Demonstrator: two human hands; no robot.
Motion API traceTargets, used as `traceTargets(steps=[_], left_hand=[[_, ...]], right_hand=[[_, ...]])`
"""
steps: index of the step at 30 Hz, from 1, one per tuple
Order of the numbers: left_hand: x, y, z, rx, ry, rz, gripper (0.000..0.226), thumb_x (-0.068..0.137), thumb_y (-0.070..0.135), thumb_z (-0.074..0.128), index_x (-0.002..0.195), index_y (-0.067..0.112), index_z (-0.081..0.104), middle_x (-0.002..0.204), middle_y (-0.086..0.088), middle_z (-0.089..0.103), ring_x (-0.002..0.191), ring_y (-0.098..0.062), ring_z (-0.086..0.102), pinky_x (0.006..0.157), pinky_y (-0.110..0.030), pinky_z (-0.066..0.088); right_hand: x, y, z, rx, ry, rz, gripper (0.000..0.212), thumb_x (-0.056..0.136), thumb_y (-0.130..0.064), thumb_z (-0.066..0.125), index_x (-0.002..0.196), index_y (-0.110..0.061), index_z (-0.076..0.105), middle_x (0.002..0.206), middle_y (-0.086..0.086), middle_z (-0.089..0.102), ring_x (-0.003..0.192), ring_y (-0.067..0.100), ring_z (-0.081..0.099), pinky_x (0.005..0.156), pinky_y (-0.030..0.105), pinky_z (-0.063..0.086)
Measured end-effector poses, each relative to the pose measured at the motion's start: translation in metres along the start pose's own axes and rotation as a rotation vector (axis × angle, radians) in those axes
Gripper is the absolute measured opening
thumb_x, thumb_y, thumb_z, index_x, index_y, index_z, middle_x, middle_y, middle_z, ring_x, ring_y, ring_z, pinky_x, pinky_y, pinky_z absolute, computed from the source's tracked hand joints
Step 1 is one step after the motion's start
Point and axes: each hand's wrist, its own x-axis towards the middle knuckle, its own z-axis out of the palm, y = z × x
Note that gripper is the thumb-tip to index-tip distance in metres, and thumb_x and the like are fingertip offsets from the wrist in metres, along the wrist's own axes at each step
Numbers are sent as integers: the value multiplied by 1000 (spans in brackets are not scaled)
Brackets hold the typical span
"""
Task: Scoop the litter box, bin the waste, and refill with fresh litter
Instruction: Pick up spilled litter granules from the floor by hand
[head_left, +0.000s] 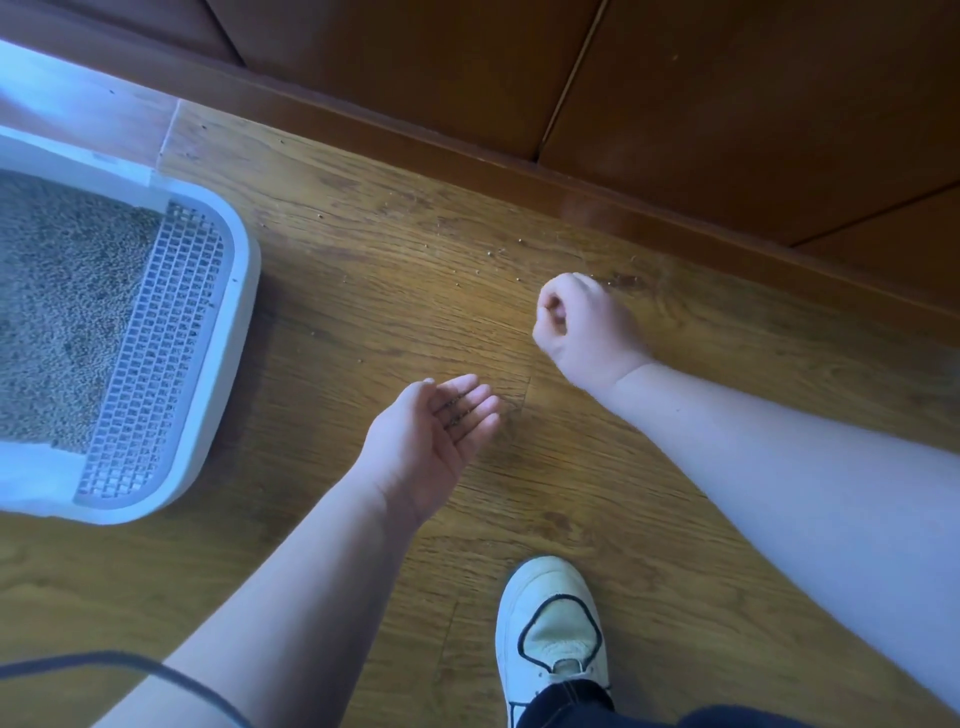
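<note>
A white litter box (236, 322) stands on the floor at the left, filled with grey litter (62, 291) and edged by a grey perforated grid step (156, 358). Loose litter grains (498, 253) lie scattered on the wood floor near the baseboard. My left hand (431, 447) is held palm up and cupped, with a few dark grains resting on its fingers. My right hand (576, 327) is lowered to the floor beside the scattered grains, its fingers curled and pinched together; whether it holds a grain is hidden.
A dark wooden baseboard (571, 182) and wall panels run diagonally behind the hands. My white shoe (550, 634) stands at the bottom centre. A dark cable (130, 662) crosses the lower left corner.
</note>
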Motion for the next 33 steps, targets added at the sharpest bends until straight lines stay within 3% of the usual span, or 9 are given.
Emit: traceTargets(steps=[3,5,8,11,14,21,28,33], left_hand=[[1,2,1,-8,-29,4,42,104,24,33,109,-5,63,109,-24,68,100,-32,68,92,-43,54],[2,5,0,-28,-77,10,41,104,23,32,107,-4,62,114,-25,66,105,-32,66,97,-44,50],[5,13,-3,-62,-56,22,42,104,25,33,110,-5,62,114,-23,67,103,-31,66,96,-43,51],[5,24,-10,-69,-5,63,43,104,25,34,110,-5,63,108,-23,69,96,-30,70,86,-41,55],[1,30,-19,-61,9,72,43,104,25,35,109,-6,64,106,-23,71,92,-30,73,87,-41,55],[-3,30,-30,-72,15,64,42,104,25,35,109,-6,64,102,-22,73,93,-29,73,90,-42,53],[-7,32,-37,-60,26,48,43,105,24,34,112,-6,64,103,-22,73,96,-30,72,89,-41,54],[-8,39,-41,-70,26,55,43,105,24,34,112,-6,63,101,-22,73,91,-29,74,86,-41,54]], right_hand=[[-27,-41,3,212,-113,-256,10,84,-30,49,84,-25,58,82,-14,51,71,10,52,67,36,50],[-37,-57,7,225,-203,-297,13,85,-34,50,87,-28,61,82,-14,53,68,7,53,66,31,49],[-16,-49,12,274,-81,-233,10,89,-26,56,92,-26,66,87,-13,55,70,2,50,71,32,50],[24,-26,13,196,109,15,10,91,-18,57,92,-27,60,92,-11,55,78,10,53,76,37,52],[46,-12,16,124,77,160,10,92,-19,58,94,-28,55,95,-10,52,80,16,55,75,39,54],[44,-6,22,128,79,111,5,91,-17,62,92,-22,61,97,-9,52,75,10,53,75,32,52],[41,-12,27,5,77,80,15,94,-11,55,81,-19,54,93,-7,53,81,24,52,66,27,34],[54,-25,24,-1,85,94,15,96,-19,52,82,-25,55,94,-13,52,81,24,56,66,33,48]])
